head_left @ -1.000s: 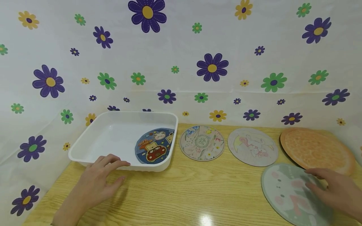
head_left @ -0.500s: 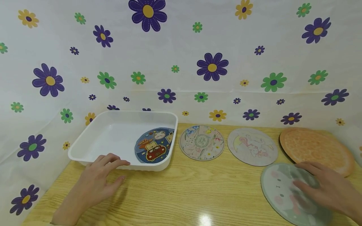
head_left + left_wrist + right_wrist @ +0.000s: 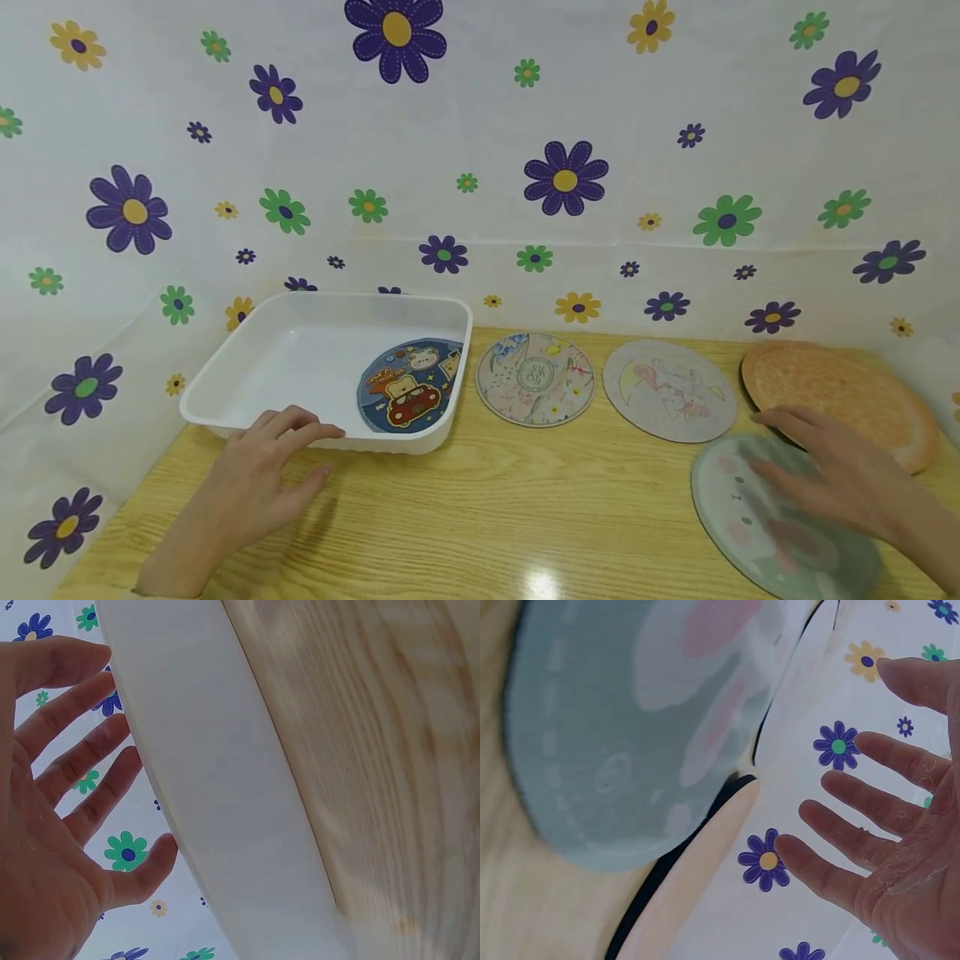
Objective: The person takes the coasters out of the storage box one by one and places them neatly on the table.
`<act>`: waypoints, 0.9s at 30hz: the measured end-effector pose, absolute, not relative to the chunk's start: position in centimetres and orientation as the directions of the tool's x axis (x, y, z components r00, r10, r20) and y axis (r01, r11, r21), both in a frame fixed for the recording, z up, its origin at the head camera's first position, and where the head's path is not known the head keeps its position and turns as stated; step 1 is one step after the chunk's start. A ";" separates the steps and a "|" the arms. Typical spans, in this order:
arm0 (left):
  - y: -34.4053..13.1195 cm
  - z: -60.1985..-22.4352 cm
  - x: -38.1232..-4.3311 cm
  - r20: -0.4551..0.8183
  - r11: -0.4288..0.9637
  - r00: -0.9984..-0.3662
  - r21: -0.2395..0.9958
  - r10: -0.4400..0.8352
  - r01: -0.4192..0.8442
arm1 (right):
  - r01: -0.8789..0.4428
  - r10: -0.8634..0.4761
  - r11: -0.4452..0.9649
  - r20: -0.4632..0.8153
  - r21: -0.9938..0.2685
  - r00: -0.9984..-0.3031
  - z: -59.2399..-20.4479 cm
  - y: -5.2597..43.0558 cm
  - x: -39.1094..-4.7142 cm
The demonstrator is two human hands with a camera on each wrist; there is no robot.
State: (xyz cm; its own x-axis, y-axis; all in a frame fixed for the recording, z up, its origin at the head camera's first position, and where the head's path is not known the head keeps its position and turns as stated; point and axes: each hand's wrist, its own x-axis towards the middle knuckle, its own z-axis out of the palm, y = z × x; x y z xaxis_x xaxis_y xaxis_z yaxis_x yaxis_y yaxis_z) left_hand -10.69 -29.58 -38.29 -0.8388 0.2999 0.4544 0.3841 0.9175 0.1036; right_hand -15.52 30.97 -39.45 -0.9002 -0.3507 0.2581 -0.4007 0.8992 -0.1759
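My left hand (image 3: 258, 483) has its fingertips at the front rim of a white plastic tub (image 3: 225, 325). In the left wrist view its spread fingers line up along the tub's outer wall (image 3: 210, 765). A round blue mat (image 3: 408, 383) with a bear in a red car lies at the tub's right end. Over a round green mat (image 3: 738, 533) printed with a white rabbit hovers my right hand (image 3: 843, 487), holding nothing. The right wrist view shows its fingers (image 3: 877, 802) spread, with the green mat off to the left.
Right of the tub lie a round floral mat (image 3: 510, 392) and a round pale mat (image 3: 637, 408) with a moon and rabbits. An orange round mat (image 3: 832, 375) sits at the far right, close to the green one. Flowered cloth (image 3: 480, 108) hangs behind the wooden table (image 3: 450, 525).
My right hand has moved left and slightly away from me over the green mat, toward its far edge. The left hand has stayed at the tub's rim.
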 end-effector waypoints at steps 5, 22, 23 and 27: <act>-29.6 -38.3 -10.6 0.444 0.922 -0.847 0.102 0.293 0.372 | -0.385 -0.349 0.907 0.207 -0.171 -0.914 -38.7 30.3 -16.0; -29.5 -38.3 -10.8 0.444 0.920 -0.845 0.101 0.300 0.380 | -0.429 -0.404 0.887 0.166 -0.170 -0.900 -37.3 27.9 -17.2; -29.5 -38.3 -10.8 0.444 0.920 -0.845 0.102 0.298 0.379 | -0.436 -0.410 0.883 0.166 -0.175 -0.897 -37.2 27.8 -17.3; -29.5 -38.3 -10.8 0.449 0.920 -0.843 0.104 0.295 0.378 | -0.462 -0.434 0.870 0.175 -0.171 -0.884 -36.9 27.0 -17.6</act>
